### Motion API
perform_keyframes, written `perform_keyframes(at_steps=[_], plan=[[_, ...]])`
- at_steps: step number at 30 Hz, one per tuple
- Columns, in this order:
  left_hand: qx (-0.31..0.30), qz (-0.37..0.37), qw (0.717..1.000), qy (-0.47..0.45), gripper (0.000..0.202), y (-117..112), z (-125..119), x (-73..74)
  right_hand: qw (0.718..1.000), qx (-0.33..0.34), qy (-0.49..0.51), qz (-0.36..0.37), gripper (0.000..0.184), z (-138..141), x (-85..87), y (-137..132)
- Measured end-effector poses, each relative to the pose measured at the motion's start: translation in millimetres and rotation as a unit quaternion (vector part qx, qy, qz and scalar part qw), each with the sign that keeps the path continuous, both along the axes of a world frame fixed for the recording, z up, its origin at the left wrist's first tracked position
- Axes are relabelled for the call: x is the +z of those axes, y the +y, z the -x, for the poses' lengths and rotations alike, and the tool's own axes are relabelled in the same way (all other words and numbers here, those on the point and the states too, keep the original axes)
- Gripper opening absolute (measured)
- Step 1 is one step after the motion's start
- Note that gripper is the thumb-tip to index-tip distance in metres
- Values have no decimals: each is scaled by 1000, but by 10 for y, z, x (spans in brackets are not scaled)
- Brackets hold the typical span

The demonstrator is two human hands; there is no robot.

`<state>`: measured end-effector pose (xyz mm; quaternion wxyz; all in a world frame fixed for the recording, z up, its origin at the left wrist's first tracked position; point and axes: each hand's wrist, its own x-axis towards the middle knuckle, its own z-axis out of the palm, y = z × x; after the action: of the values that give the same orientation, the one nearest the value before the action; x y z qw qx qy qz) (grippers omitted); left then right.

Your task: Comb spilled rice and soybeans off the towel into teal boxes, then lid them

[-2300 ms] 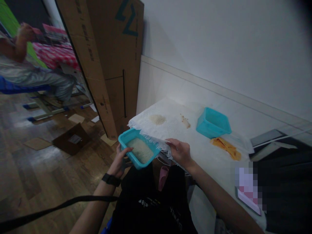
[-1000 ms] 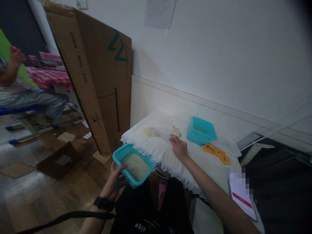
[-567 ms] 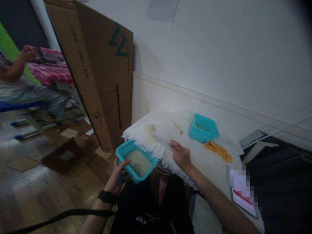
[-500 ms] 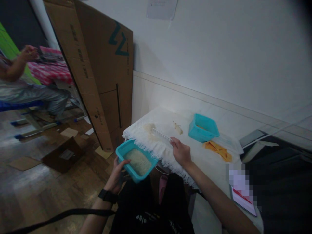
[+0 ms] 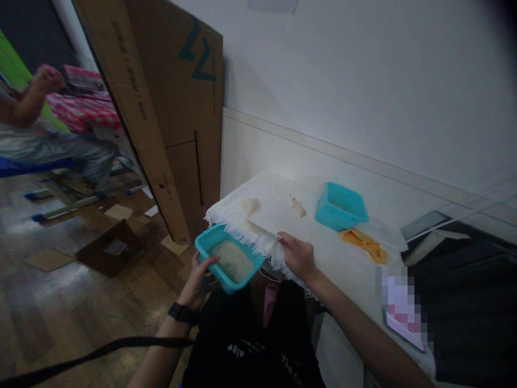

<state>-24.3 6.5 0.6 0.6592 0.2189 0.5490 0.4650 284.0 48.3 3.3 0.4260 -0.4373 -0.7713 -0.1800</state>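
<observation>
My left hand (image 5: 198, 281) grips the near-left side of a turquoise plastic tub (image 5: 205, 240), thumb over the rim. Whitish grains like rice (image 5: 232, 261) lie inside. The tub is held just below the fringed edge of a white cloth (image 5: 274, 186) on the table. My right hand (image 5: 299, 256) is closed on the end of a thin white strip (image 5: 262, 225), perhaps a comb or ruler, resting low over the cloth near that edge. Beyond the strip is a patch of spilled grains (image 5: 250, 205). A smaller brownish-white scatter (image 5: 298, 206) lies farther right.
A second turquoise tub (image 5: 343, 211) and a crumpled orange-yellow cloth (image 5: 365, 246) are on the table's right. A tall cardboard box (image 5: 177, 124) stands to the left. Another person (image 5: 36, 113) sits beyond it. A purple flat item (image 5: 404, 328) lies at the right edge.
My right hand has drawn the white strip a little toward the table's fringed edge, and the strip now shows more edge-on. The tub stays in my left hand. The view has shifted slightly.
</observation>
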Motion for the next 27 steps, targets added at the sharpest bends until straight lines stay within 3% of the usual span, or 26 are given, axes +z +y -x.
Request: perform_keyframes(at_steps=[3, 10, 14, 21, 27], plan=[[6, -4, 1000, -8, 87, -5, -8, 24, 1000, 0, 13, -8, 22, -3, 63, -14], [1, -15, 1000, -10, 85, -21, -9, 16, 997, -74, 23, -5, 23, -113, 172, -44], [7, -3, 1000, -7, 83, -20, -18, 32, 999, -22, -12, -26, 26, -78, 162, -188], [8, -1, 1000, -16, 83, -17, -40, 36, 995, 77, -36, -53, 55, 91, 165, -517], [1, -5, 1000, -12, 84, -9, -71, 7, 993, 91, -43, -54, 53, 146, 185, -531]])
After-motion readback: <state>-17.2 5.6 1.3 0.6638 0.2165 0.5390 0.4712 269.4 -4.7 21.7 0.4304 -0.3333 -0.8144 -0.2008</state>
